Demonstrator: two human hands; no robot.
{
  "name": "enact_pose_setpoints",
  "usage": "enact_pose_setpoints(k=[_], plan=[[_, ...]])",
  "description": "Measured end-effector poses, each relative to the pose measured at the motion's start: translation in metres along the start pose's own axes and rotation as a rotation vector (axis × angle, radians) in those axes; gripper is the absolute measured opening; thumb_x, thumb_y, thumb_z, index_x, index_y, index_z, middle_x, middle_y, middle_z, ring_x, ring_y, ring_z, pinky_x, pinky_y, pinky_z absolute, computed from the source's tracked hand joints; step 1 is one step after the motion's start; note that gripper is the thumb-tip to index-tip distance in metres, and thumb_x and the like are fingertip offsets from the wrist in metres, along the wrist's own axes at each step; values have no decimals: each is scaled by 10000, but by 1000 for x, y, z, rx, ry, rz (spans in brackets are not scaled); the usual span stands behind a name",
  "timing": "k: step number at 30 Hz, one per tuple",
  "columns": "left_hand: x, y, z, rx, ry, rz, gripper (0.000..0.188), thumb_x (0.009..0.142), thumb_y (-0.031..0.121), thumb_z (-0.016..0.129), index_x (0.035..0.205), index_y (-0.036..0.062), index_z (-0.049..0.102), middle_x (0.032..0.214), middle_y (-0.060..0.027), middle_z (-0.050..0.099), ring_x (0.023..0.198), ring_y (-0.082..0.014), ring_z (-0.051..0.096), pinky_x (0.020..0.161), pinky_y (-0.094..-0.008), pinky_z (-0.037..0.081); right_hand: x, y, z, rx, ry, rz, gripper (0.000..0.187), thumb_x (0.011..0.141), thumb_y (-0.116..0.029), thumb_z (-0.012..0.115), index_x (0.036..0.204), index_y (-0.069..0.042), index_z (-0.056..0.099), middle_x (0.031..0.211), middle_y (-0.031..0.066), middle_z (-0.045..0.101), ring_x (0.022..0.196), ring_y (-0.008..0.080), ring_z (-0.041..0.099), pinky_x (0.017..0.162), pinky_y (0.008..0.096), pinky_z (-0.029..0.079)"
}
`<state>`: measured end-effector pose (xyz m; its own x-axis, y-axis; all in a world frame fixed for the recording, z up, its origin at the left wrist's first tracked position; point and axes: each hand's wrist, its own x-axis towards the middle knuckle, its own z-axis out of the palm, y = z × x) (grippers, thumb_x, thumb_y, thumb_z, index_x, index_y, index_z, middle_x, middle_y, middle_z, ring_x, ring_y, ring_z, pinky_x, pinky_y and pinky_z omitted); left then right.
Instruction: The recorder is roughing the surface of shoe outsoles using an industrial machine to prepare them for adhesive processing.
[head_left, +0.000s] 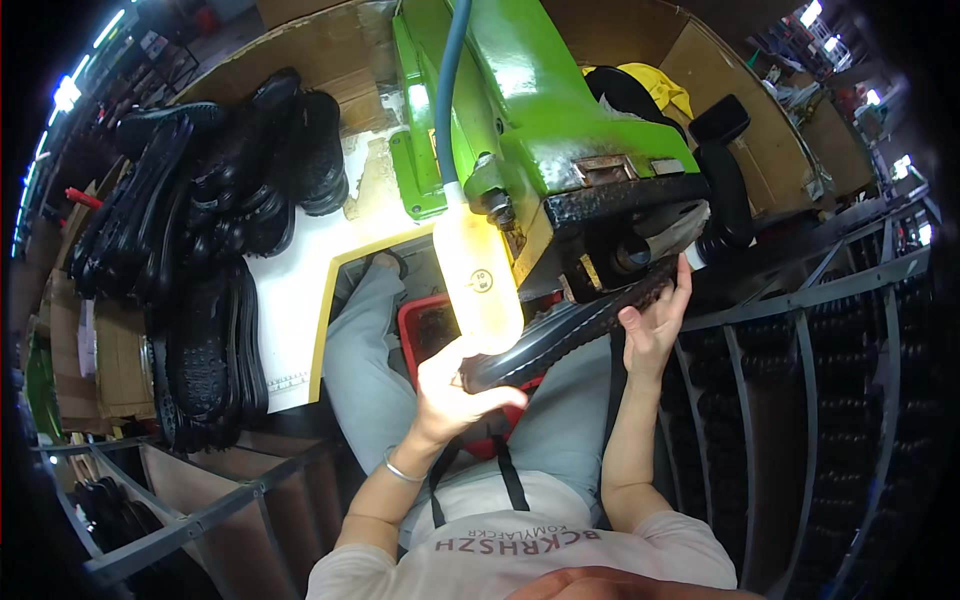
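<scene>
A black shoe sole (560, 338) is held at a slant in front of the green machine (560, 110), with its far right end up against the machine's dark working head (625, 250). My left hand (450, 395) is closed around the sole's near left end, thumb stretched along its lower side. The sole's other end rests in my right hand (655, 322), fingers curled behind it and thumb in front. A bright lamp (478, 285) on a blue-grey cable hangs just above my left hand. The machine hides part of the contact with the sole.
Piles of black soles (205, 350) lie on the white table (300, 270) with a yellow edge, at the left. A red bin (408, 325) stands between my legs. Metal racks (800, 300) filled with dark soles flank me on the right; cardboard walls (735, 110) surround the machine.
</scene>
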<state>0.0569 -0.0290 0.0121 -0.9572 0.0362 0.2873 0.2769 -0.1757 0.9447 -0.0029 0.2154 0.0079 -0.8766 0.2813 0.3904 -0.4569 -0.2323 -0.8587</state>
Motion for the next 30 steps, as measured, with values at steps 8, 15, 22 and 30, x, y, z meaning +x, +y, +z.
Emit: enact_pose_setpoints(k=[8,15,22,30], plan=[[36,6,-12,458,-53,110,379,662,102,848,964,-19,653,859,-100,684,737,-138,654,666,-261,526,10,18,-14,17,-33,111,1123,652,-52,844,1502,-110,113,1298,105,417,1119,231,498,980,357,431],[33,12,-32,458,36,127,327,628,73,848,890,3,664,816,-86,680,687,-150,655,617,-254,525,8,47,-6,-13,-65,162,1069,619,-44,859,1464,-46,205,1337,123,406,1115,215,493,955,334,441],[16,9,-66,522,111,131,372,594,78,870,894,-4,666,759,-83,660,647,-134,631,545,-222,474,-7,48,22,-130,-140,192,925,664,24,824,1405,35,268,1215,160,500,1076,220,544,917,325,479],[-12,-25,-111,208,175,-9,403,596,-48,842,936,-42,626,851,-85,620,786,-133,616,678,-239,504,-32,57,51,-165,-148,-11,802,620,29,841,1303,56,422,1199,81,478,1037,192,574,847,302,522]])
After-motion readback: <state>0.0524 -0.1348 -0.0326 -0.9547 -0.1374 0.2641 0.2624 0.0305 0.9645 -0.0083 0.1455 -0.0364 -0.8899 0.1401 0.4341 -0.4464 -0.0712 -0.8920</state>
